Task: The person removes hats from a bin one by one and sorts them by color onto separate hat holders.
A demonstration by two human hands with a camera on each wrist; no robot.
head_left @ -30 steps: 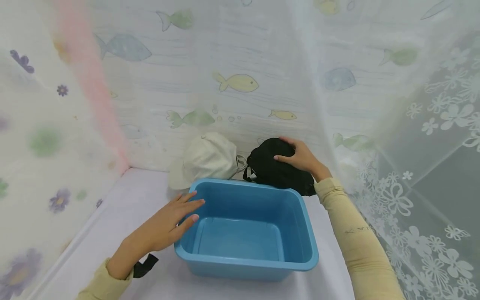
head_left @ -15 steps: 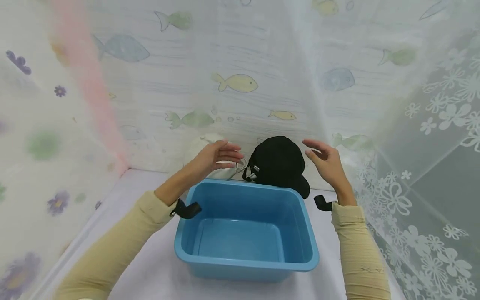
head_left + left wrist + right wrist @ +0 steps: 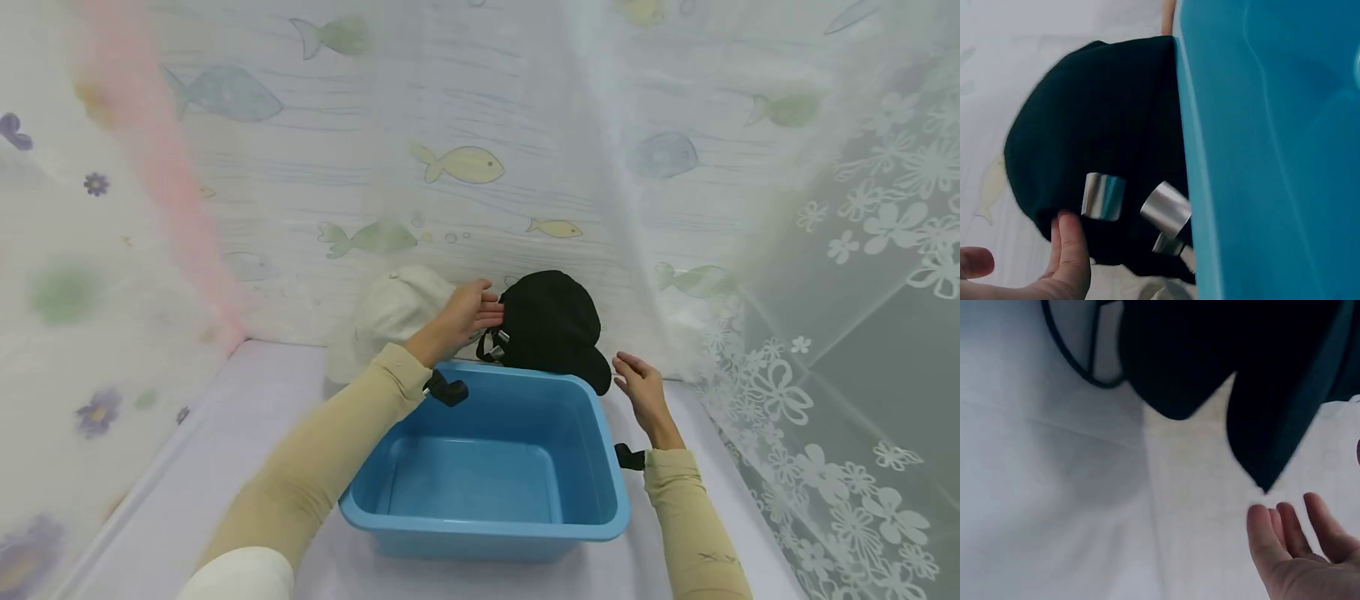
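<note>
A black baseball cap (image 3: 551,321) lies behind the blue plastic tub (image 3: 480,529), its brim pointing right and toward the front. My left hand (image 3: 465,312) reaches over the tub's back left rim, fingers fairly straight. In the left wrist view its fingertips (image 3: 1069,228) touch the cap's edge beside silvery strap buckles (image 3: 1166,209). Right of the brim, my right hand (image 3: 641,387) hovers with loosely bent fingers. The right wrist view shows a narrow gap between these fingers (image 3: 1266,534) and the tip of the brim (image 3: 1260,450). Partly hidden behind my left hand is an off-white cap (image 3: 397,304).
The tub stands on a white cloth (image 3: 247,417), and nothing lies on its floor. A sheer curtain with printed fish (image 3: 465,165) hangs close behind the caps. Flower-patterned netting (image 3: 810,400) closes off the right side.
The right hand has let go of the black cap and moved right, then down beside the brim. My left hand has crossed from the tub's left rim to the cap. The cap now stands rounder.
</note>
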